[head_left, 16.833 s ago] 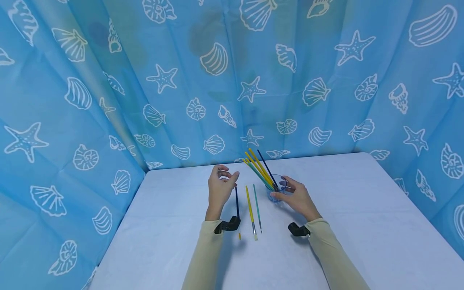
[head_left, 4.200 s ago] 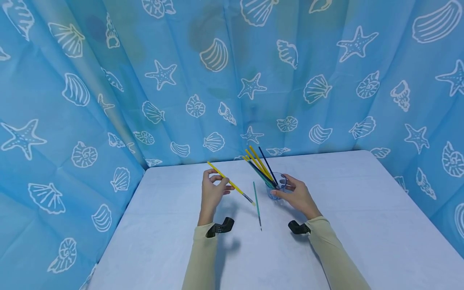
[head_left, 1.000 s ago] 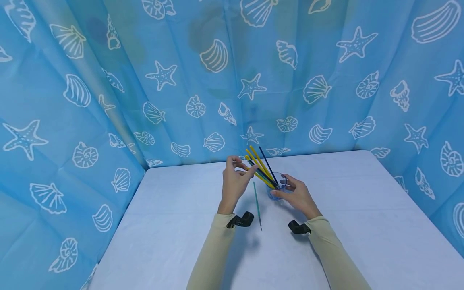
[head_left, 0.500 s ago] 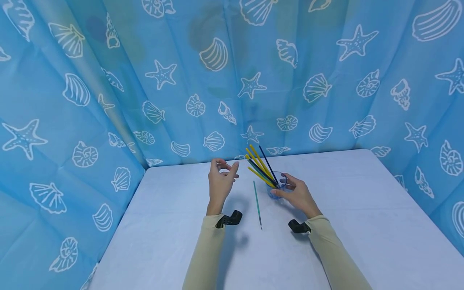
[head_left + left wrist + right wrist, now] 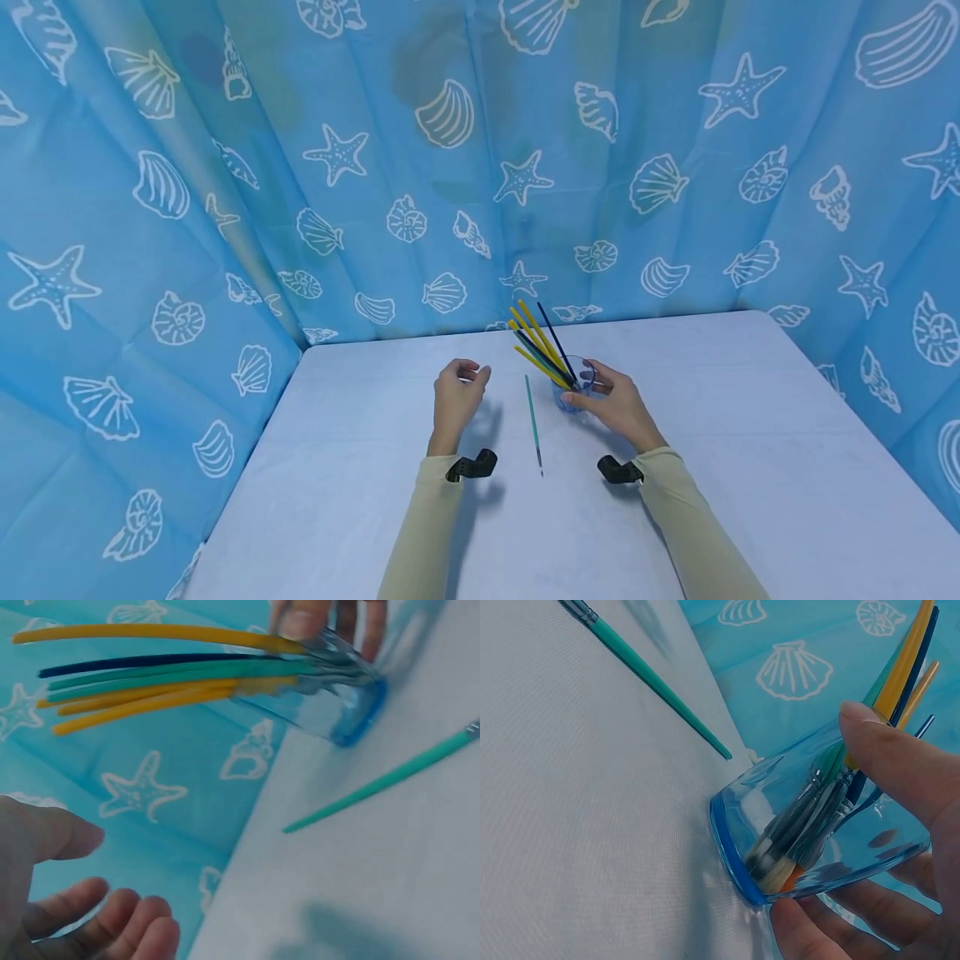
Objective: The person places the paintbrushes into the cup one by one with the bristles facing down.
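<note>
My right hand (image 5: 617, 407) grips a clear blue glass (image 5: 780, 802) by its side, thumb on one side and fingers curled round the other. Several paintbrushes (image 5: 172, 671) with yellow, green and dark handles lean in the glass, bristles down and handles fanned out to the left. One green paintbrush (image 5: 533, 425) lies on the table between the hands, its bristles toward the person. To the left of it, my left hand (image 5: 457, 400) hovers over the table with loosely bent fingers and nothing in them; in the left wrist view, thumb and fingers (image 5: 120, 915) stand apart.
A white cloth covers the table (image 5: 345, 467). Close behind its far edge hangs a blue curtain (image 5: 420, 183) printed with white shells and starfish, which also closes off the left and right sides. Each wrist wears a black camera mount (image 5: 471, 465).
Earlier, the left hand picked up a yellow paintbrush and put it among the others in the glass. It has since let go, drawn back left and lowered. The right hand keeps hold of the glass.
</note>
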`<state>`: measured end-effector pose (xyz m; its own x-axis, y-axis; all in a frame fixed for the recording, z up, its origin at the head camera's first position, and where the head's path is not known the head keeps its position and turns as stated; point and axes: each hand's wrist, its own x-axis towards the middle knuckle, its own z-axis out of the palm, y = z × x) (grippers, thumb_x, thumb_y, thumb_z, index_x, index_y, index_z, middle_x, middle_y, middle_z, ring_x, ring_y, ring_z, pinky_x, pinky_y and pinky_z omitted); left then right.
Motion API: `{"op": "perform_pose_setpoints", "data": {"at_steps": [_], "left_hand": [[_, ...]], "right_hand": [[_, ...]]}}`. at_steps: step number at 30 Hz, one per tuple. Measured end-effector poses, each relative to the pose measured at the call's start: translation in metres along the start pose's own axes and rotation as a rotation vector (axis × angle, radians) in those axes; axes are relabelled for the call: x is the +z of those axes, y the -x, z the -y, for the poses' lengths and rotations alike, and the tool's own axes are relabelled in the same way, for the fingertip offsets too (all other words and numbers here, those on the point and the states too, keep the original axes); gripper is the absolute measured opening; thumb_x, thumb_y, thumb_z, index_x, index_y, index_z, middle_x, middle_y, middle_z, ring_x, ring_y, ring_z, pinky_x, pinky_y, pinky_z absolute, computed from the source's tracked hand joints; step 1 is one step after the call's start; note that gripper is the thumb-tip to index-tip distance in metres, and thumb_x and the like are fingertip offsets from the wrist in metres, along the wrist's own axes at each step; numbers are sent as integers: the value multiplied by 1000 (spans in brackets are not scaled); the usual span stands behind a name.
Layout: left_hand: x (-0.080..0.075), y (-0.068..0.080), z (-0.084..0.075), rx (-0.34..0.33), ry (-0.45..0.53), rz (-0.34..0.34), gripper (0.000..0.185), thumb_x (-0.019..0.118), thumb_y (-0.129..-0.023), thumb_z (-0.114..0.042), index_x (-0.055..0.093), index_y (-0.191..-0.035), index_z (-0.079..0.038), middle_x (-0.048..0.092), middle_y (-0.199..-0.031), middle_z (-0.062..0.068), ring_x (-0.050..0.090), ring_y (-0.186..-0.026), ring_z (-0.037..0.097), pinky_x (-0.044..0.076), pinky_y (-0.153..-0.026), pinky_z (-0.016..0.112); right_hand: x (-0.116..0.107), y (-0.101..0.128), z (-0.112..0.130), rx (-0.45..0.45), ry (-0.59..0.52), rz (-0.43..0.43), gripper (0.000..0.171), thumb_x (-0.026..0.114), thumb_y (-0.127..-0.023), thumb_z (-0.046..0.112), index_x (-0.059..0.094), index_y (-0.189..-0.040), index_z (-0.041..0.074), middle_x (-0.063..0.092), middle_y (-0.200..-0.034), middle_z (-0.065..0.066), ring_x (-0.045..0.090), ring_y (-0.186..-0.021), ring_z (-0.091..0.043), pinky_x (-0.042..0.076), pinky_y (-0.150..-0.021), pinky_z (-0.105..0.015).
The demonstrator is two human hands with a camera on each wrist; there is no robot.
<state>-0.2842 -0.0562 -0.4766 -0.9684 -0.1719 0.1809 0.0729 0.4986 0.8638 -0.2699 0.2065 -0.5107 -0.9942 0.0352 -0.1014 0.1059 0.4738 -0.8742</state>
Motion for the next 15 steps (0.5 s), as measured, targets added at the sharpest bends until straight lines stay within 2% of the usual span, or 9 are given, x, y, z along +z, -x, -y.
{"op": "perform_pose_setpoints", "data": {"at_steps": [7, 15], "left_hand": [[18, 5, 11, -46, -94, 98, 25, 72, -95, -27, 73, -105, -4, 70, -90, 9, 61, -71, 16, 49, -64, 28], [36, 10, 9, -116, -149, 175, 28, 73, -94, -28, 72, -108, -4, 68, -88, 8, 62, -67, 14, 48, -60, 24]], "right_hand": [[0, 0, 0, -10, -6, -4, 93, 81, -87, 44, 34, -162, 18, 42, -162, -18, 47, -146, -42, 45, -114, -59], [0, -1, -1, -22, -9, -3, 93, 81, -88, 44, 33, -162, 17, 43, -162, -18, 48, -145, -42, 46, -114, -59]]}}
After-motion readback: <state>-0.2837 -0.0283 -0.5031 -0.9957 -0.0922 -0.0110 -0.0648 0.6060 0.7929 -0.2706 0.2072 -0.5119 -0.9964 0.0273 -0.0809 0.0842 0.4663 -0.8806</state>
